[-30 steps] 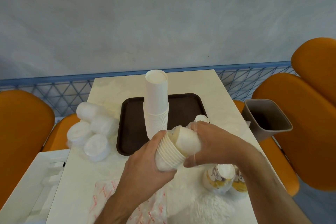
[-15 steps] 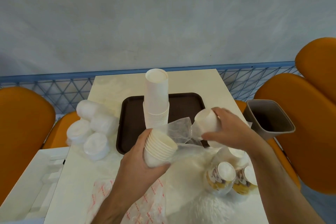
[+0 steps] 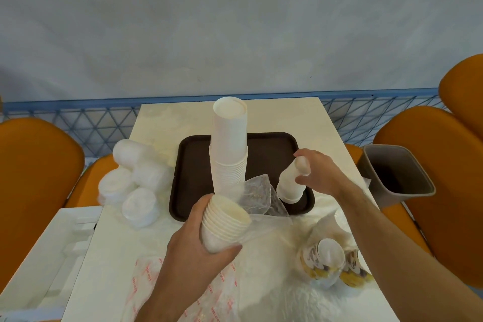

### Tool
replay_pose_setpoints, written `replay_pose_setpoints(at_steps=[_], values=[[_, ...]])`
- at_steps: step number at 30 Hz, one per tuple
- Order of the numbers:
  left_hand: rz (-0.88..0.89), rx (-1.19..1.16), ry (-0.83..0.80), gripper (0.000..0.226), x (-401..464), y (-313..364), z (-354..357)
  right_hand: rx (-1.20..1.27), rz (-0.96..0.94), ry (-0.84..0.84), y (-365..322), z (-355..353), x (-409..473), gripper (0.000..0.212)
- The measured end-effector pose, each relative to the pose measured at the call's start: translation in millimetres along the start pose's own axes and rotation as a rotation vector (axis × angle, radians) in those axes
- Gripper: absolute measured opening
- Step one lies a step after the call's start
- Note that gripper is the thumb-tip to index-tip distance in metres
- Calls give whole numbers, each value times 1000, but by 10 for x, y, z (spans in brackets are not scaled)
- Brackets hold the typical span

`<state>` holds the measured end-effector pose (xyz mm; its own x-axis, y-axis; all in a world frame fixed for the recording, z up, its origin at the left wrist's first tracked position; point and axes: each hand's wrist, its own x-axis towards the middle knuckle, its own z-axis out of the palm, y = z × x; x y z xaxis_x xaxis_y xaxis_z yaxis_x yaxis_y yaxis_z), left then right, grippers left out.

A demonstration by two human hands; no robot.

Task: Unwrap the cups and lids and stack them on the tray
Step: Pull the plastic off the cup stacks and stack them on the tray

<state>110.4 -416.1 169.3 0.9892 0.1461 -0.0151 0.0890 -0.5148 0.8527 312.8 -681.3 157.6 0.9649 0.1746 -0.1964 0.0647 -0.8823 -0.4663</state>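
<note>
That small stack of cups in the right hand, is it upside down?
Yes. The small stack is mouth-down: rims sit on the tray, closed bottom up under the right hand.

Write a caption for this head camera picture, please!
Right hand sets small cups on the tray; left hand grips more.

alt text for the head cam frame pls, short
The right hand sets a short stack of upside-down white cups on the brown tray beside a tall cup stack. The left hand grips more nested cups still partly in clear plastic wrap.
</note>
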Motion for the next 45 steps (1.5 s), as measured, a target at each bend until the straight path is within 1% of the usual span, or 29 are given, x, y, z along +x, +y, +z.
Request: replay_pose_setpoints(at_steps=[2, 5, 10, 12, 13, 14, 16, 17, 18, 21, 25, 27, 32, 35, 37, 39, 42, 45], values=[[2, 4, 2, 93, -5, 1, 17, -55, -11, -24, 14, 69, 21, 63], [18, 5, -6, 93, 0, 28, 33, -61, 21, -19, 11, 133, 25, 57], [37, 20, -11, 97, -5, 98, 53, -47, 57, -15, -27, 119, 3, 59], [38, 29, -10, 97, -8, 110, 66, -76, 36, 2, -79, 54, -54, 58], [33, 27, -8, 97, -10, 115, 68, -72, 15, 38, -123, -2, -95, 52], [30, 25, -9, 96, -12, 121, 62, -39, -4, 90, -172, -68, -143, 42], [29, 25, -26, 94, -18, 134, 50, 99, -30, 181, -286, -224, -300, 18], [28, 26, -35, 92, -22, 146, 38, 177, -40, 198, -359, -296, -405, 16], [28, 26, -42, 91, -27, 157, 31, 254, -43, 196, -425, -358, -525, 20], [38, 39, -36, 89, -31, 159, 22, 432, -34, 94, -604, -487, -899, 30], [38, 39, -36, 87, -34, 177, 13, 479, -76, -208, -697, -454, -1156, 31], [35, 45, -51, 86, -36, 211, 6, 512, -84, -279, -706, -381, -1194, 31], [44, 67, -74, 84, -41, 263, 10, 629, -131, -274, -743, -257, -1229, 42], [65, 61, -83, 82, -51, 275, 0, 749, -233, -296, -756, -239, -1243, 41], [72, 54, -92, 80, -56, 274, 0, 816, -266, -305, -764, -208, -1248, 40], [80, 65, -95, 81, -62, 271, 3, 806, -293, -302, -782, -166, -1235, 33], [87, 78, -96, 83, -71, 275, 2, 718, -340, -300, -825, -134, -1203, 19], [83, 108, -100, 82, -86, 277, -3, 751, -266, -365, -867, -178, -1211, 16]])
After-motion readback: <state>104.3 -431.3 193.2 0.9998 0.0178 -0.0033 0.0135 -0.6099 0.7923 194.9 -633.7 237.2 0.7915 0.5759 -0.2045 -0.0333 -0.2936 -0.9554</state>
